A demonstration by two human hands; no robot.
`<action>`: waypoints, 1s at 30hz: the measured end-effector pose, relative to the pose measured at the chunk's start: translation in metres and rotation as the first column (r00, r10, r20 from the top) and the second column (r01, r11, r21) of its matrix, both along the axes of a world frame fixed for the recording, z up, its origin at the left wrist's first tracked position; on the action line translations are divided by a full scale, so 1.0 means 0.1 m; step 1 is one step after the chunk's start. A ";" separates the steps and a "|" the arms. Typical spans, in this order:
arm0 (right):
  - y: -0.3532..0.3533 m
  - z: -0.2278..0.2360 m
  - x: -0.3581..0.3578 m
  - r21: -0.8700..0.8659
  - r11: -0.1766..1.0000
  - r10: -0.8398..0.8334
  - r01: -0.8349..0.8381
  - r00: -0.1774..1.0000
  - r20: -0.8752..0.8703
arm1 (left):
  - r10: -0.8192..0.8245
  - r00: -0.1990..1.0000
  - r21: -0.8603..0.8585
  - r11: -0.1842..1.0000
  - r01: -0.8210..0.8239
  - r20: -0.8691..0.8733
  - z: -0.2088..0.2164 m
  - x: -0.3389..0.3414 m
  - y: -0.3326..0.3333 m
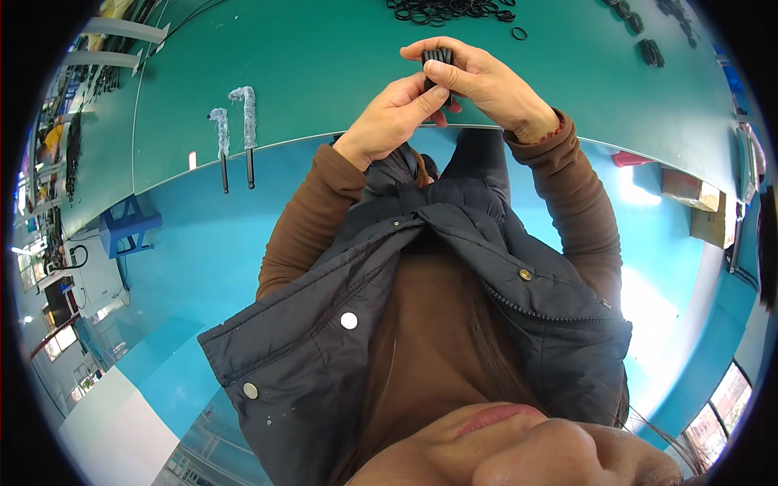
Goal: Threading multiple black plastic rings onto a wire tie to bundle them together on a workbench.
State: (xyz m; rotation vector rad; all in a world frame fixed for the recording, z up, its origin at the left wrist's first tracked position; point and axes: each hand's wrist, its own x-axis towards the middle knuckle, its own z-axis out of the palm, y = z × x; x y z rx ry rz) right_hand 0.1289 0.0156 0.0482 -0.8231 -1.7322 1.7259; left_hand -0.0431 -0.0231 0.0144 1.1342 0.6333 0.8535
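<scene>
Between my hands, over the near edge of the green table, is a small stack of black rings (438,58) pressed side by side. My right hand (478,77) pinches the stack from the right, thumb in front and index finger reaching over the top. From below, my left hand (397,113) grips the lower part of the bundle, its thumb pointing up against it. The fingers partly cover the lower rings. Past my hands, a loose pile of black rings (442,10) lies on the table, with one single ring (519,33) apart from it.
Two L-shaped hex keys with wrapped ends, a longer one (249,121) and a shorter one (222,150), lie over the edge of the green table (324,73) to the left. A black ring bundle (651,53) sits at the right. A blue stool (130,227) and cardboard boxes (713,219) stand on the floor.
</scene>
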 end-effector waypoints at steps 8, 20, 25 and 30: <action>0.05 0.00 0.10 0.073 0.988 0.130 -0.133 0.991 0.043 | 0.004 0.993 0.084 0.996 0.006 -0.120 0.05 -0.02 -0.02; 0.08 0.01 0.10 0.037 0.961 0.273 -0.273 0.962 0.009 | -0.075 0.980 0.182 0.977 0.109 -0.185 0.04 -0.01 -0.04; 0.05 0.02 0.06 0.038 0.972 0.233 -0.233 0.972 0.011 | -0.063 0.982 0.212 0.972 0.101 -0.179 0.02 -0.03 -0.04; 0.08 -0.07 0.04 0.131 0.977 0.168 -0.167 0.986 0.001 | -0.074 0.984 0.119 0.988 0.094 -0.164 0.03 -0.04 0.00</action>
